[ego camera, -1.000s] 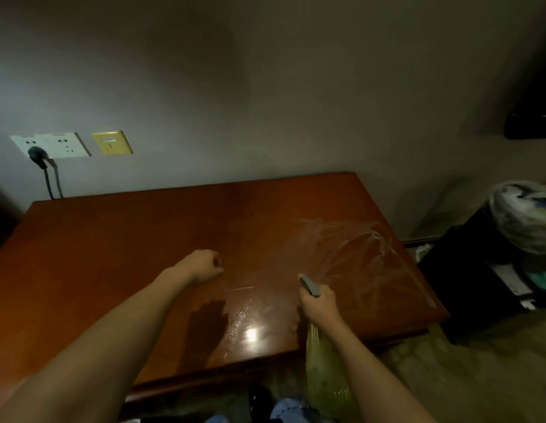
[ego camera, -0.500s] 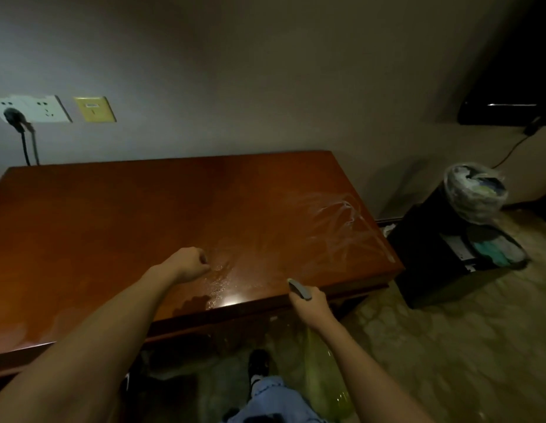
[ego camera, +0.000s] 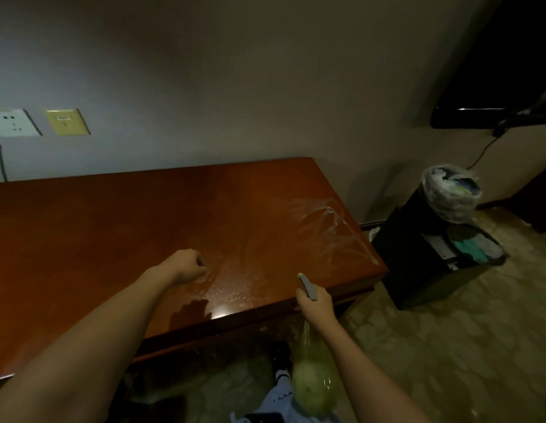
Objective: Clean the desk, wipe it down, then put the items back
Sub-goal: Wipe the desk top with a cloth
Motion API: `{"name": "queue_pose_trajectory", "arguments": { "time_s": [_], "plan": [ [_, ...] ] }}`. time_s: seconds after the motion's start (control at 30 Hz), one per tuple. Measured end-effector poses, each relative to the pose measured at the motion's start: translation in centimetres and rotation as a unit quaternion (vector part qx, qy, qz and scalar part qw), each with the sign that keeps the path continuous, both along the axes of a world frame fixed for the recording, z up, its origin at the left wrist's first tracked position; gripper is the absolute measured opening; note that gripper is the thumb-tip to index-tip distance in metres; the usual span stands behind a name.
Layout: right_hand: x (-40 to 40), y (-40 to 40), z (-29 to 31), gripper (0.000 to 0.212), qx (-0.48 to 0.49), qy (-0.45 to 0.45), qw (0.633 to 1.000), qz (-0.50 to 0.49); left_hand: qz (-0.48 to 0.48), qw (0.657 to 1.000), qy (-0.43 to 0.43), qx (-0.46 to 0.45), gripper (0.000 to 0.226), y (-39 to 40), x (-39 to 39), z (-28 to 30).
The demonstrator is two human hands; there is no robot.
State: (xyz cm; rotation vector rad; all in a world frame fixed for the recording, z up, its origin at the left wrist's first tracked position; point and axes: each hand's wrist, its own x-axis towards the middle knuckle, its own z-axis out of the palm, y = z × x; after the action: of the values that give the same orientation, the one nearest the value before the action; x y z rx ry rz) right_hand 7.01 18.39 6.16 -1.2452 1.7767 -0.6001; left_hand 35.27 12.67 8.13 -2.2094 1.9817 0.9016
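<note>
A person stands at a reddish wooden desk [ego camera: 113, 227] set against a wall, its right end smeared with wet streaks [ego camera: 329, 233]. Their right hand [ego camera: 316, 303] is wrapped round the neck of a spray bottle [ego camera: 311, 389] at the desk's front edge; the bottle hangs below the desk top with its long axis near upright, yellow-green body down, and its grey nozzle [ego camera: 306, 286] points up and away over the wet surface. Their left hand [ego camera: 189, 265] rests on the desk top with fingers curled into a fist, and whether it holds anything cannot be told.
</note>
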Motion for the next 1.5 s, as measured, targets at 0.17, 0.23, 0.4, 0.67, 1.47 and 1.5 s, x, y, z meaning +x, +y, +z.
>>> {"name": "queue_pose_trajectory", "arguments": {
  "time_s": [0.17, 0.23, 0.4, 0.67, 1.47, 1.5],
  "plan": [
    [-0.7, -3.4, -0.3, 0.039, 0.013, -0.029, 0.998, -0.048, -0.018, 1.000, -0.004, -0.010, 0.023, -3.4, -1.7, 0.2],
    [-1.2, -5.2, -0.2, 0.042, -0.007, 0.004, 1.000, -0.013, -0.017, 1.000, -0.001, -0.017, 0.023, -5.1, -2.2, 0.1],
    [-2.7, -11.7, 0.1, 0.031, 0.017, -0.026, 0.999, 0.011, -0.008, 1.000, -0.005, -0.015, 0.023, -9.4, -3.2, 0.1],
    [-4.0, -21.3, 1.2, 0.046, 0.002, -0.002, 1.000, 0.021, 0.026, 0.999, -0.024, -0.024, 0.027, -17.7, -4.9, 0.9],
    [-11.6, -37.4, 2.3, 0.040, -0.016, -0.015, 0.998, -0.053, 0.032, 0.998, -0.059, -0.001, 0.036, -29.8, -11.4, 0.4],
    [-12.1, -37.3, 2.3, 0.037, -0.014, -0.012, 0.999, -0.049, 0.028, 0.998, -0.058, -0.004, 0.037, -30.0, -11.6, 0.6]
  ]
}}
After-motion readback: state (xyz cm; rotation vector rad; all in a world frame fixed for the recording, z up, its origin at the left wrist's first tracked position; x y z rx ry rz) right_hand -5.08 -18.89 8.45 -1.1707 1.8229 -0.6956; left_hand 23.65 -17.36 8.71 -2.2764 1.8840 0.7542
